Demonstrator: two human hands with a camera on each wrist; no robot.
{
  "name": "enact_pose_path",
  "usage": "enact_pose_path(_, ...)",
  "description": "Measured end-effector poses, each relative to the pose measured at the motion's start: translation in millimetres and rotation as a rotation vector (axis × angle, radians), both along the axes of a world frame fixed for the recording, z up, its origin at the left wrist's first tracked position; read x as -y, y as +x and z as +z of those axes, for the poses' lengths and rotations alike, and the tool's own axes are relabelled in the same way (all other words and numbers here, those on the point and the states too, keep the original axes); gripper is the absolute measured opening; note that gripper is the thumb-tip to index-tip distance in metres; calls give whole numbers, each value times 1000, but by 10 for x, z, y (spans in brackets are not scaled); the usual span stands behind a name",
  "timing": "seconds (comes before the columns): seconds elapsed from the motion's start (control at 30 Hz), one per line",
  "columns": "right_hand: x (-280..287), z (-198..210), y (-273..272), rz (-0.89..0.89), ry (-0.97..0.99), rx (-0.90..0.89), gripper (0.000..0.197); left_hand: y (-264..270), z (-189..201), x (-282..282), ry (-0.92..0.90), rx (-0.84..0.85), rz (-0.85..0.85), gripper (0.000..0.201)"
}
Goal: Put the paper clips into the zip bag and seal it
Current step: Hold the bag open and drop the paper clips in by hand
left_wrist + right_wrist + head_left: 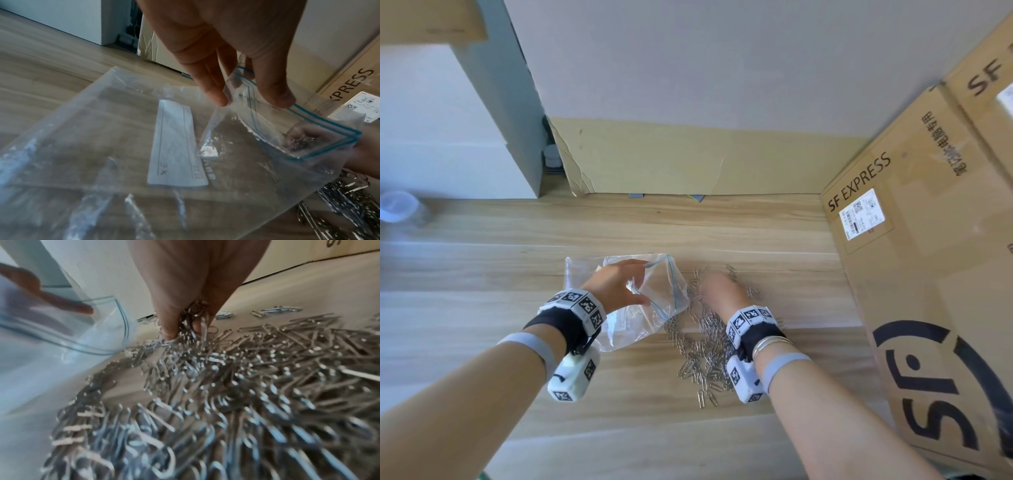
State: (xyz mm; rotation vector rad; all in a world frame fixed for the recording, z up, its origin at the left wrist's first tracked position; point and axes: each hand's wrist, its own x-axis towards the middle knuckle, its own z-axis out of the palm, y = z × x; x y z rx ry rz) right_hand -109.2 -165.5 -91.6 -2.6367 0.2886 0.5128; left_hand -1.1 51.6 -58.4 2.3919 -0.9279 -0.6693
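Clips [705, 346], thin silver wire loops, lie heaped on the wooden table [482, 274], the pile spread just right of the bag [619, 318] and touching its edge. Clear and crinkled, the bag has a blue zip line along its mouth and a white label [176, 146] with dark marks on its face. Its mouth gapes toward the pile. The left hand [616, 284] pinches the upper lip of the bag between thumb and fingers, lifting it off the table. The right hand [719, 287] is down in the heap, fingers bunched around a clump of clips. A box [928, 257] printed "SF EXPRESS" stands to the right.
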Motion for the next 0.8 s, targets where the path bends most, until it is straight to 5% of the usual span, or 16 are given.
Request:
enact_pose_path(0.43,-491,734,420,86,132,52,19,-91,-19,-63,-168,-72,97,47)
enact_pose_path(0.53,-682,785,475,100,204,83,26,-107,21,-87,-259,-99,160,30)
enact_pose_path(0.67,-706,910,461,28,291,110,24,-81,77,-164,-348,-189,234,53)
enact_pose_path(0.8,-367,844,413,-170,285,240,18,-101,70,-275,-376,-217,264,50)
